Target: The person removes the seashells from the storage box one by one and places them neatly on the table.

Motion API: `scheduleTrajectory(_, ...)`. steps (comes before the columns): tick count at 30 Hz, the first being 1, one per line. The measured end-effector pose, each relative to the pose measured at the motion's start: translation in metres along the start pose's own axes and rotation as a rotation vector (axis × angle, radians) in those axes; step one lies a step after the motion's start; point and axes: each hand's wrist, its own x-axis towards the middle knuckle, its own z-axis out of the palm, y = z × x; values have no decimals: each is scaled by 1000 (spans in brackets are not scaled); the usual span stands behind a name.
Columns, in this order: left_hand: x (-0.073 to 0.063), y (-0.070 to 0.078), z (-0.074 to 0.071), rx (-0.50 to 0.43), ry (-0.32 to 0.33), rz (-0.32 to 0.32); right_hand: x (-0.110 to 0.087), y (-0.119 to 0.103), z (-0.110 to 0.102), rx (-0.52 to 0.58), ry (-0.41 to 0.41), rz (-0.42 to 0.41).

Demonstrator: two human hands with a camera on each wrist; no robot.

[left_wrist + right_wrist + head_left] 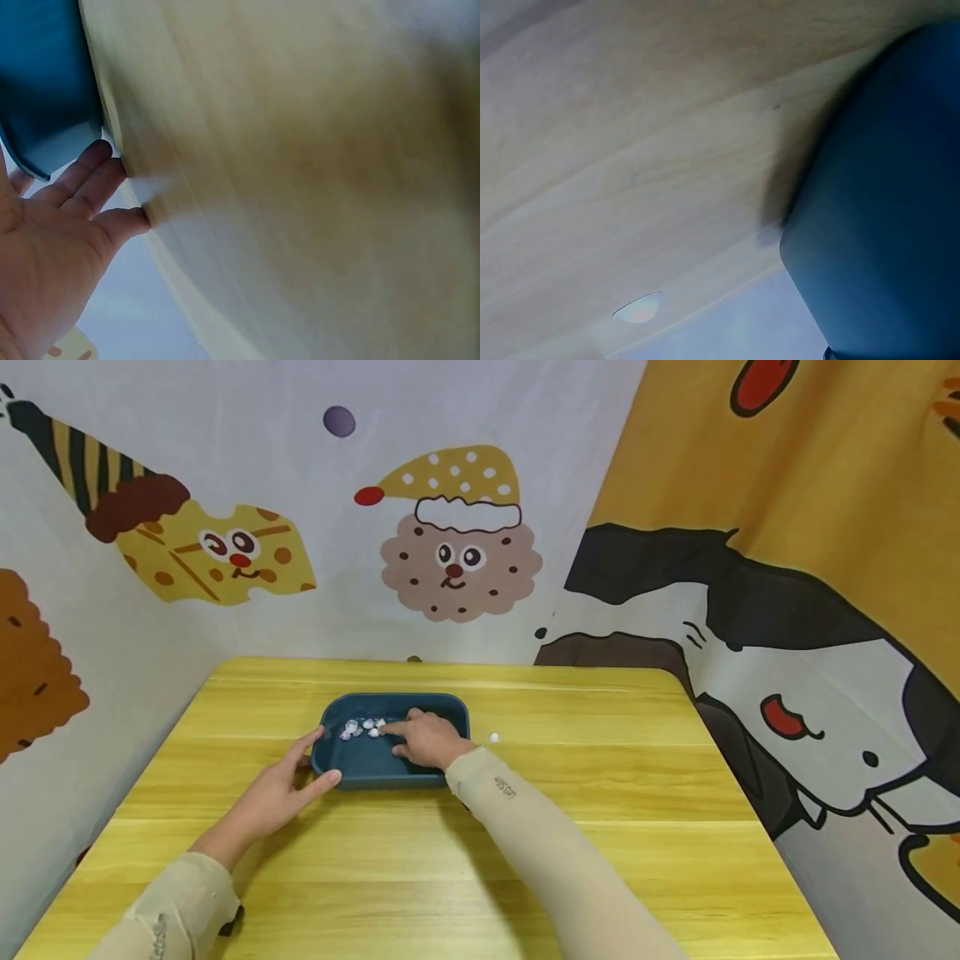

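Note:
A dark blue rectangular tray [390, 781] sits on the wooden table. Several small white, shell-like pieces [352, 727] lie grouped in its left and middle part. My left hand [276, 789] is at the tray's left end, thumb by the front corner and fingers along the left side. In the left wrist view, the fingers of that left hand [56, 232] look extended beside the tray [45, 82]. My right hand [430, 739] reaches inside the tray, its index finger stretched out to the rightmost pieces. The right wrist view shows the tray wall [877, 225] but not the hand.
One single white piece [494, 737] lies on the table [600, 793] to the right of the tray; the right wrist view shows this white piece [639, 308] too. A curtain with cartoon prints [285, 435] hangs behind the table's far edge.

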Motion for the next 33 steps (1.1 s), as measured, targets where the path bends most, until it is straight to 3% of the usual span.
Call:
scheduleTrajectory(7, 1, 2, -3, 0, -38, -13, 0, 2, 1, 22, 28, -31)
scheduleTrajectory(15, 5, 14, -13, -32, -137, -77, 3, 4, 2, 77, 114, -49)
scheduleTrajectory(22, 5, 21, -21, -59, -180, -108, 6, 3, 3, 67, 167, -80)
scheduleTrajectory(33, 3, 25, -24, -95, -196, -141, 4, 3, 0, 156, 149, 17)
